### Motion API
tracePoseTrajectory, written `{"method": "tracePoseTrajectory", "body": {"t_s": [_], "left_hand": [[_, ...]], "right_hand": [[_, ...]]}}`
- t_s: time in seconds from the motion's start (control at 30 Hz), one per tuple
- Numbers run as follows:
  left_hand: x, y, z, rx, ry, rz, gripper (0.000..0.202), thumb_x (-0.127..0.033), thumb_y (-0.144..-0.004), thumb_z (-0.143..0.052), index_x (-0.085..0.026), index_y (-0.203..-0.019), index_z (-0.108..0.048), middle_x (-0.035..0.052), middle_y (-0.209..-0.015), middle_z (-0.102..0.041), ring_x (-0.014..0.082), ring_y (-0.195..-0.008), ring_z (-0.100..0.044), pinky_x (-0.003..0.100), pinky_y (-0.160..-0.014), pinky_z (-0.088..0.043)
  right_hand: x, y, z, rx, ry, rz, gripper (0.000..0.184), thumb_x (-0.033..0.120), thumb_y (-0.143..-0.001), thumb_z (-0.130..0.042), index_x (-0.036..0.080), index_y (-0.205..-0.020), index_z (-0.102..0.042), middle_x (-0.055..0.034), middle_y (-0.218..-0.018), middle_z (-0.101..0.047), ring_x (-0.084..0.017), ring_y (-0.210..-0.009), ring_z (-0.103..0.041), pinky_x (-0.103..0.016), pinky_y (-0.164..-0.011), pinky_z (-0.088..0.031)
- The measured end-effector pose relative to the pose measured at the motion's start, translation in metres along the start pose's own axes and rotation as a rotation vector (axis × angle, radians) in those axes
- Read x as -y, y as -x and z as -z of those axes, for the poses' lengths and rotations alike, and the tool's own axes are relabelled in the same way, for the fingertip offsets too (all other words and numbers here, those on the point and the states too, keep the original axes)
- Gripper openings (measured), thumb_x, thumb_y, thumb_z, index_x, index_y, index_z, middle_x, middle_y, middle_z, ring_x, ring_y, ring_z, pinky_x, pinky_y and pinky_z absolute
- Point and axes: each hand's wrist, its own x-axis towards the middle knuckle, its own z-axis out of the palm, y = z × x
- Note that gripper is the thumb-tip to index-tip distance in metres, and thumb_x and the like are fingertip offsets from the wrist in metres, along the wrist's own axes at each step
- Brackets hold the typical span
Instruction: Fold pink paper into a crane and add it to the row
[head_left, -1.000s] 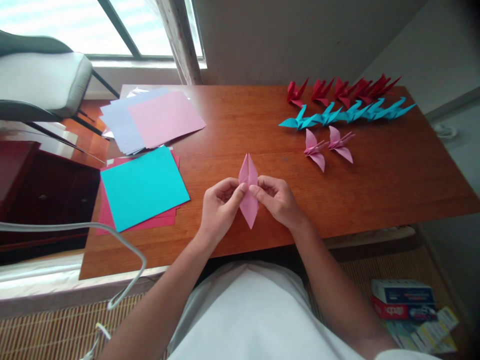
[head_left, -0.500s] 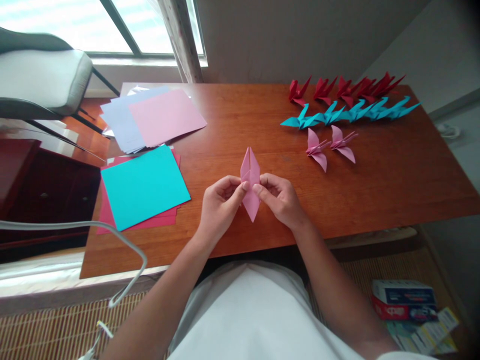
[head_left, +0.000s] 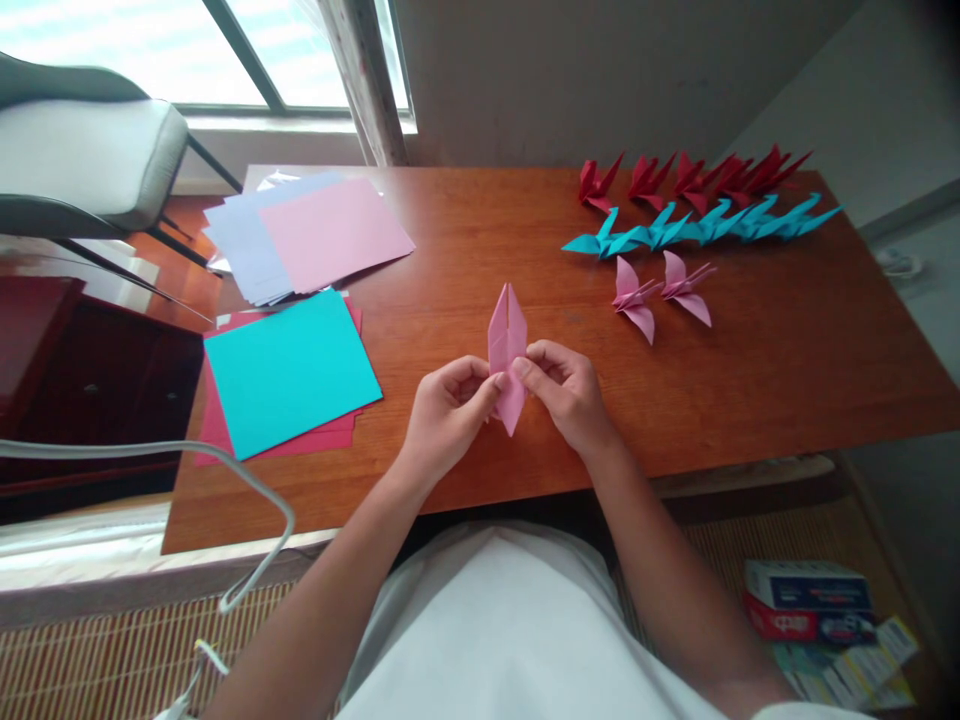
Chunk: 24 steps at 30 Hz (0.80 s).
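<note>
A narrow, pointed, folded piece of pink paper (head_left: 508, 340) stands upright over the middle of the wooden table (head_left: 750, 380). My left hand (head_left: 450, 415) pinches its left side with thumb and fingers closed. My right hand (head_left: 568, 393) pinches its right side the same way. Both hands meet at the paper's waist, and its lower tip pokes out below them.
Stacks of lilac and pink sheets (head_left: 300, 235) and teal over red sheets (head_left: 289, 370) lie at the left. Finished paper cranes sit at the back right: red ones (head_left: 690, 175), teal ones (head_left: 697, 228), two pink ones (head_left: 660, 290). A chair (head_left: 82, 160) stands by the window; boxes (head_left: 814, 600) lie on the floor.
Both hands have carried the pink folded paper slightly up and away from me, and my fingers have closed in tighter around its middle.
</note>
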Motion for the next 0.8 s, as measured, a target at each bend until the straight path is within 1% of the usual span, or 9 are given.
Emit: {"method": "tracePoseTrajectory", "body": {"t_s": [0.1,0.17,0.27,0.37,0.43,0.53,0.67,0.73,0.8], "left_hand": [[-0.0004,0.0004,-0.0002,-0.009,-0.006,-0.006,0.041,-0.051,-0.075,-0.084,-0.016,-0.07,-0.063,-0.0013,-0.063,-0.061,0.0087,-0.053,-0.051,0.019,-0.048,-0.04],[-0.0002,0.0005,-0.0003,-0.01,0.011,-0.011,0.039,-0.049,-0.074,-0.085,-0.016,-0.072,-0.065,-0.0012,-0.065,-0.062,0.0087,-0.055,-0.052,0.019,-0.05,-0.041],[0.001,0.0001,-0.0009,0.039,0.033,0.0,0.039,-0.049,-0.073,-0.086,-0.016,-0.079,-0.067,-0.0005,-0.069,-0.066,0.0097,-0.057,-0.056,0.02,-0.052,-0.043],[0.0027,-0.0006,-0.0013,0.092,0.028,0.021,0.042,-0.052,-0.074,-0.084,-0.016,-0.075,-0.064,0.0,-0.064,-0.066,0.01,-0.054,-0.056,0.021,-0.051,-0.043],[0.0031,-0.001,-0.0013,0.094,0.025,0.026,0.043,-0.054,-0.076,-0.083,-0.016,-0.073,-0.062,-0.0001,-0.062,-0.065,0.0095,-0.052,-0.055,0.021,-0.05,-0.043],[0.0027,-0.0008,-0.0012,0.098,0.041,0.012,0.04,-0.051,-0.077,-0.083,-0.016,-0.076,-0.063,-0.0002,-0.063,-0.066,0.009,-0.053,-0.056,0.02,-0.051,-0.044],[0.003,0.0003,-0.0016,0.163,0.055,0.032,0.034,-0.043,-0.079,-0.084,-0.016,-0.086,-0.065,0.0019,-0.071,-0.071,0.0111,-0.062,-0.065,0.019,-0.057,-0.05],[0.0036,0.0006,-0.0016,0.18,0.036,0.049,0.032,-0.042,-0.08,-0.083,-0.015,-0.085,-0.065,0.0026,-0.07,-0.071,0.0117,-0.062,-0.066,0.02,-0.058,-0.052],[0.0036,0.0007,-0.0015,0.175,0.023,0.056,0.032,-0.042,-0.081,-0.081,-0.015,-0.084,-0.065,0.0025,-0.069,-0.07,0.0116,-0.06,-0.066,0.02,-0.056,-0.052]], "right_hand": [[0.0006,0.0002,-0.0005,-0.006,-0.002,0.005,0.03,0.043,-0.09,-0.069,0.021,-0.073,-0.06,0.0036,-0.067,-0.056,-0.011,-0.063,-0.049,-0.026,-0.059,-0.039],[0.0008,-0.0002,-0.0012,-0.013,-0.009,0.013,0.029,0.042,-0.09,-0.069,0.021,-0.073,-0.06,0.0037,-0.067,-0.056,-0.011,-0.062,-0.049,-0.025,-0.058,-0.039],[0.0008,-0.0015,-0.0016,-0.071,-0.013,0.021,0.031,0.043,-0.09,-0.069,0.021,-0.07,-0.058,0.004,-0.065,-0.052,-0.01,-0.061,-0.046,-0.025,-0.057,-0.038],[0.0003,-0.0023,-0.0013,-0.119,-0.019,0.018,0.034,0.046,-0.088,-0.07,0.021,-0.069,-0.057,0.0037,-0.066,-0.052,-0.011,-0.061,-0.046,-0.026,-0.058,-0.039],[0.0001,-0.0023,-0.0011,-0.121,-0.02,0.014,0.033,0.047,-0.087,-0.071,0.021,-0.07,-0.058,0.0034,-0.066,-0.053,-0.011,-0.062,-0.047,-0.026,-0.059,-0.04],[-0.0007,-0.0023,-0.0006,-0.127,-0.024,0.029,0.032,0.045,-0.087,-0.071,0.021,-0.07,-0.059,0.0039,-0.065,-0.053,-0.011,-0.061,-0.046,-0.026,-0.059,-0.04],[-0.0043,-0.0035,0.0005,-0.205,-0.025,0.064,0.032,0.044,-0.09,-0.069,0.022,-0.069,-0.058,0.0039,-0.064,-0.052,-0.011,-0.06,-0.046,-0.026,-0.058,-0.039],[-0.0064,-0.0039,0.0008,-0.238,-0.006,0.069,0.033,0.046,-0.089,-0.069,0.022,-0.068,-0.057,0.0038,-0.063,-0.052,-0.012,-0.059,-0.046,-0.027,-0.058,-0.039],[-0.0076,-0.0041,0.0006,-0.243,0.007,0.073,0.034,0.047,-0.089,-0.069,0.022,-0.069,-0.057,0.0037,-0.063,-0.052,-0.012,-0.059,-0.045,-0.027,-0.057,-0.039]]}}
